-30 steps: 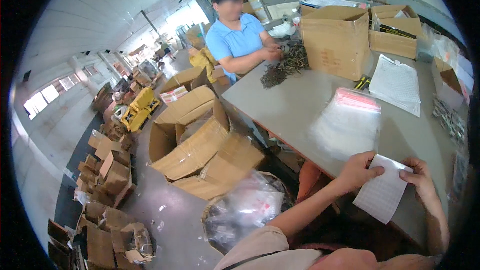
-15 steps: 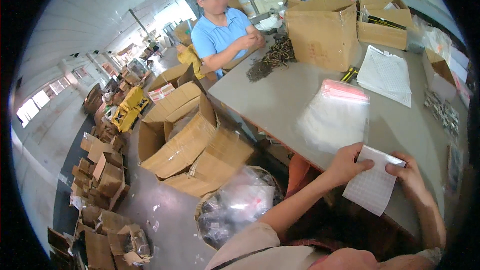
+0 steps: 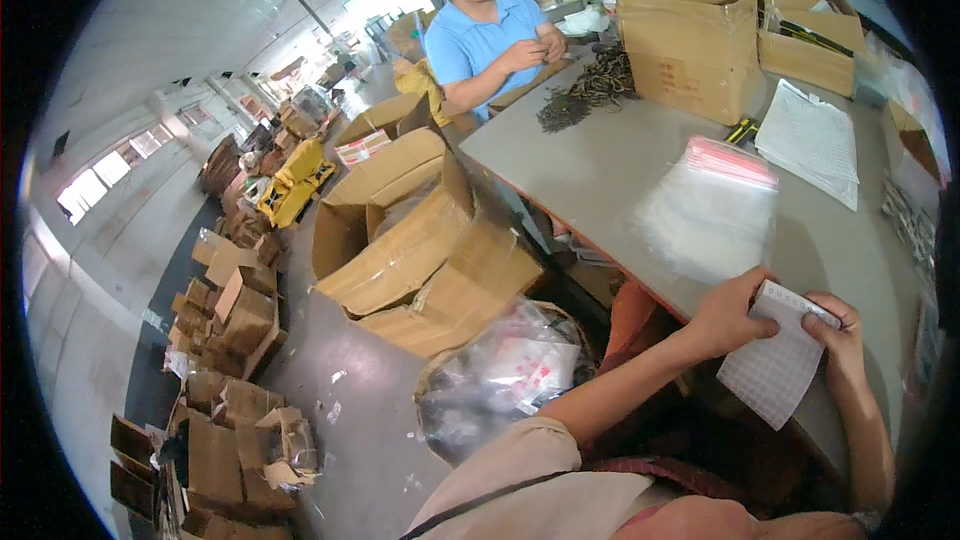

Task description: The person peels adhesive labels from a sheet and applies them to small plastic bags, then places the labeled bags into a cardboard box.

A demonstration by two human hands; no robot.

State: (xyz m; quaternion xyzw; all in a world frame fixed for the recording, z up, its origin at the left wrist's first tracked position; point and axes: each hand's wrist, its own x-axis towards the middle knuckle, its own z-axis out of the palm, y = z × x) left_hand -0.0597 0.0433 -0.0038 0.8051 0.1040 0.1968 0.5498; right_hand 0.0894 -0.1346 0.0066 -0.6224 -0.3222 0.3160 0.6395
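Observation:
Between my two hands is a white sheet of small grid-printed labels [image 3: 775,365], bent over at its upper edge, hanging over the table's near edge. My left hand [image 3: 732,318] pinches its upper left part, thumb on the front. At the upper right corner my right hand [image 3: 838,335] grips it with thumb and bent fingers. Just beyond my hands lies a fanned stack of clear plastic zip bags [image 3: 708,215] with red-pink top strips. Farther back on the table are white printed sheets [image 3: 810,145], with a yellow-and-black tool [image 3: 742,131] beside them.
Cardboard boxes [image 3: 690,45] stand at the table's back. A heap of small dark metal pieces [image 3: 590,90] lies near a co-worker in a blue shirt [image 3: 490,45]. On the floor to my left are a large open carton [image 3: 400,240] and a basket of plastic bags [image 3: 500,380].
The whole view has shifted, so the scene sits farther right and slightly higher. Both hands keep hold of the label sheet, whose upper edge now shows a folded strip.

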